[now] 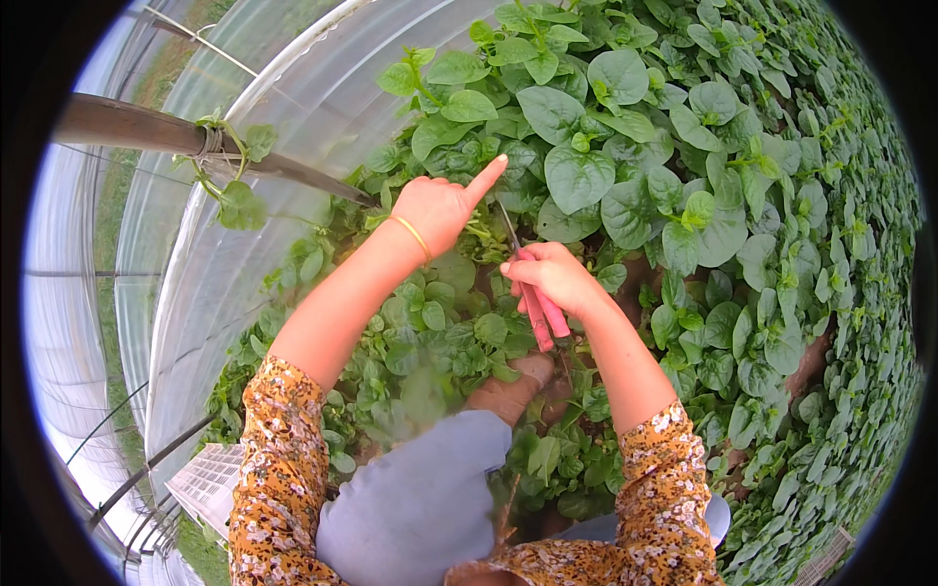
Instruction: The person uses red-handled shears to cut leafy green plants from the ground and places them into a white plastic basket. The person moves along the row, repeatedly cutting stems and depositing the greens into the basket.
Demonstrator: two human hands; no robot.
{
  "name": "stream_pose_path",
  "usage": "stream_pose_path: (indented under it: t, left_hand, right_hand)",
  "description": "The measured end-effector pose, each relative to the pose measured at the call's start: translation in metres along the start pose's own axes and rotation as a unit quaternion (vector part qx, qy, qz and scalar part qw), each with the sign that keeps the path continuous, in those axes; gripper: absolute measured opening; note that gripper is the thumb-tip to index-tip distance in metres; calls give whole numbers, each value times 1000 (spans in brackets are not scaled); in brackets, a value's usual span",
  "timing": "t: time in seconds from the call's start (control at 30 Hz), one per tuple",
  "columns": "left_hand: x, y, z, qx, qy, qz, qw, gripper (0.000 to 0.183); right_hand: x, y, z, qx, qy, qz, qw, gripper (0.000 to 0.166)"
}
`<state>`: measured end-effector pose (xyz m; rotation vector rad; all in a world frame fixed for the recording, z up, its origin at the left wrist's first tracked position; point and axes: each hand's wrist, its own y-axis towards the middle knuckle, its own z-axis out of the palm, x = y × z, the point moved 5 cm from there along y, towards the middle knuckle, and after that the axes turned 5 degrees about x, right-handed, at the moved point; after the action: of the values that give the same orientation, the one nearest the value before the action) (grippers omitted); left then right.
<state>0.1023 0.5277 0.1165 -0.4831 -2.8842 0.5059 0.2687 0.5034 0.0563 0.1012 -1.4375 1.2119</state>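
My right hand (553,277) holds pink-handled shears (544,311) whose narrow metal blade points up and away among the leaves. Left of it, my left hand (440,212) reaches over the plants with its index finger stretched out and the other fingers curled. Whether anything is inside those curled fingers cannot be seen. Broad green leaves of a Malabar spinach plant (579,178) lie just beyond both hands. Cut-looking pale stems (480,231) show between the hands. Lower leafy plants (432,315) grow beneath my forearms.
A wooden post (293,168) with a vine tied on leans in at the left, before clear plastic greenhouse sheeting (293,95). A white plastic crate (209,483) stands at lower left. Dense leafy rows (806,242) fill the right. My boot or foot (513,388) is among the plants.
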Motion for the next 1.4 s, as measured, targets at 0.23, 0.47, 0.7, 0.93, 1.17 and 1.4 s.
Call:
stream_pose_path:
  t: [0.23,0.47,0.7,0.93,1.17,1.4]
  left_hand:
    - [58,8,59,-102,4,-55,993,22]
    - [56,-14,53,-202,-46,-59,976,21]
    - [47,-46,19,-165,-53,-22,985,9]
    - [56,18,-7,-101,37,23,994,8]
    - [90,20,56,-59,104,-119,986,8]
    - [87,-15,50,-162,69,-72,982,9]
  right_hand:
    - [-11,49,1,42,194,57,979,35]
    - [-13,98,10,-15,271,20,962,27]
    - [10,57,-2,-16,118,-39,992,33]
    - [34,65,-20,3,-6,-24,1000,30]
    - [40,104,-17,-2,70,32,997,34]
    - [27,164,-31,6,131,85,988,41]
